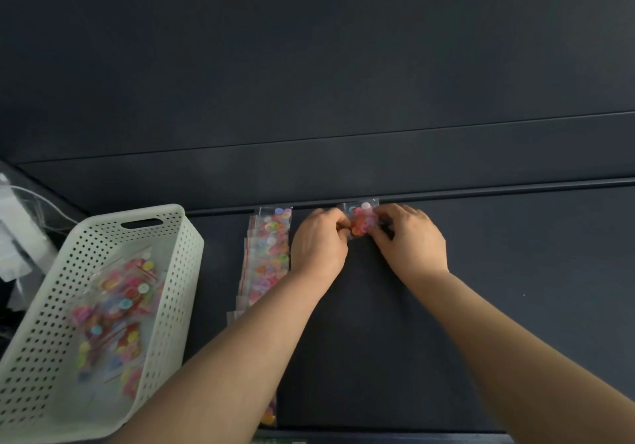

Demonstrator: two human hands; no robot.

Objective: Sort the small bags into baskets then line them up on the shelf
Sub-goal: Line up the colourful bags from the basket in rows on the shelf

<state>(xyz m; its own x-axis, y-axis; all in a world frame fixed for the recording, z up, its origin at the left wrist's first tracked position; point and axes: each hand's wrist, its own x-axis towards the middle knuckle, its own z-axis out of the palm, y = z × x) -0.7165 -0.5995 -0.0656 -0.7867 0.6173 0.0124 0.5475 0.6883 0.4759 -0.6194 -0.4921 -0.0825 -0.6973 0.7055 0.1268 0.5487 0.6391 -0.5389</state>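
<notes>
1. The left hand (319, 240) and the right hand (409, 237) share one grip: each pinches a side of a small bag (360, 218) of bright buttons, fingers curled in around it.
2. The small bag sits between the two hands at the back of the dark shelf (515, 271), its top edge touching the raised rail (481, 191) that runs along the rear.
3. Just beside the left hand, a row of bags (271, 251) lies overlapped on the shelf, running from the rail toward the front edge and partly hidden under the left forearm.
4. Further left stands a white perforated basket (192, 237), tilted in view, with loose button bags (117, 306) heaped inside.
5. Beyond the basket, at the far left edge, lies blurred clear plastic (17, 230).
</notes>
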